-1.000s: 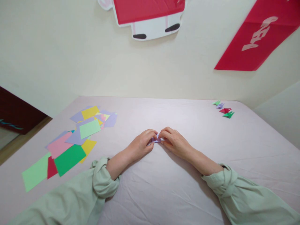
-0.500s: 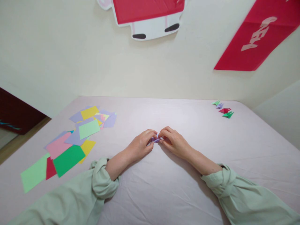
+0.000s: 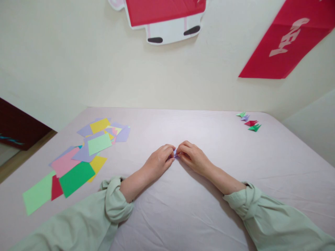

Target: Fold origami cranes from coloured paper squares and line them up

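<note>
My left hand [image 3: 159,161] and my right hand [image 3: 192,157] meet at the middle of the table, fingertips pinched together on a small folded lilac paper piece [image 3: 175,153]. Only a sliver of the paper shows between the fingers; its shape is mostly hidden. Both forearms lie on the pale pink tablecloth [image 3: 183,212], sleeves of pale green rolled up.
A loose spread of coloured paper sheets [image 3: 78,160] lies at the left: green, pink, yellow, lilac, red. Several small folded paper pieces [image 3: 250,122] sit at the far right near the wall. Red banners hang on the cream wall behind.
My hands have closed in on each other, so less of the lilac paper shows now. The left forearm has shifted slightly right.
</note>
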Available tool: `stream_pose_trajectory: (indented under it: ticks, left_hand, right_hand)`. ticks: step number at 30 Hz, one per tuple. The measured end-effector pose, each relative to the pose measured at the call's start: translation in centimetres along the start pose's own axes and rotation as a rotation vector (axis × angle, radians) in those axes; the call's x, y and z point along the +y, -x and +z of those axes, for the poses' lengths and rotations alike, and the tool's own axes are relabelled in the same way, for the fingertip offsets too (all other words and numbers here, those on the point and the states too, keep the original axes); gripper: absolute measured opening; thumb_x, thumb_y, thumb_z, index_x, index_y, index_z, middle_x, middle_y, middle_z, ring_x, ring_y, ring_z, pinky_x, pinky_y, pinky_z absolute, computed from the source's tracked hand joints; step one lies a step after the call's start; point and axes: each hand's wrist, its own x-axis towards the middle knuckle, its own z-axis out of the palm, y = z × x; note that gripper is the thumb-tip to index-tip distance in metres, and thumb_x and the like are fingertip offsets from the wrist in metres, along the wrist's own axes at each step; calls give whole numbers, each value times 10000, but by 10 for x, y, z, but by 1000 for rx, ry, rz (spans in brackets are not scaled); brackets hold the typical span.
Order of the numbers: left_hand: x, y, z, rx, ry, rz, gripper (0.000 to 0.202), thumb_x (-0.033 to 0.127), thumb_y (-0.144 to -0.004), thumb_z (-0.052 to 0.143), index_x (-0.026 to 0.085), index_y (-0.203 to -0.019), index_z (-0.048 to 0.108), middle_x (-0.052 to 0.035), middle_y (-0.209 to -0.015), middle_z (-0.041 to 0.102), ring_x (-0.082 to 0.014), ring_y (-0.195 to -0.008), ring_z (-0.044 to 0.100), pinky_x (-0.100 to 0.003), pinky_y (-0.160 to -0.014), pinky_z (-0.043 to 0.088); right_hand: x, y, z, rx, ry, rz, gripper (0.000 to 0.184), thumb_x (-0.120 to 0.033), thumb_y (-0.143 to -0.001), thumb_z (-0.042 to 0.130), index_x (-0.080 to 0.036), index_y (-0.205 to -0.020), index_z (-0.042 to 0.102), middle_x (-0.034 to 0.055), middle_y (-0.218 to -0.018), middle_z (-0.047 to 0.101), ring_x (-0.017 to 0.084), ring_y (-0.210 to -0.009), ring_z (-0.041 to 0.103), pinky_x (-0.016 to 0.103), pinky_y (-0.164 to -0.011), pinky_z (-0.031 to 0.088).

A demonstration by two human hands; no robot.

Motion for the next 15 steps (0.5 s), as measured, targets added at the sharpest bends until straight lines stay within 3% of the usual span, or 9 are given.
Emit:
stream_pose_trajectory:
  ticks: [7,15]
  left_hand:
    - [2,2,-1,30,-18,-27,86,107,-842,545,191,-831,531,-62,-1064,600,-192,-1020,563,-347,-894,476]
    - [6,6,-5,26,-90,-61,92,117,-867,520,189,-810,513,-51,-972,592,-195,-934,551,-350,-836,477]
  right_hand:
    - [3,-4,6,21,-86,74,106,-98,-847,574,-179,-786,603,11,-857,548,112,-696,528,249,-687,406]
    - [-1,-11,11,55,-50,175,102,-117,-836,592,-174,-751,591,9,-819,552,117,-677,514,253,-663,391]
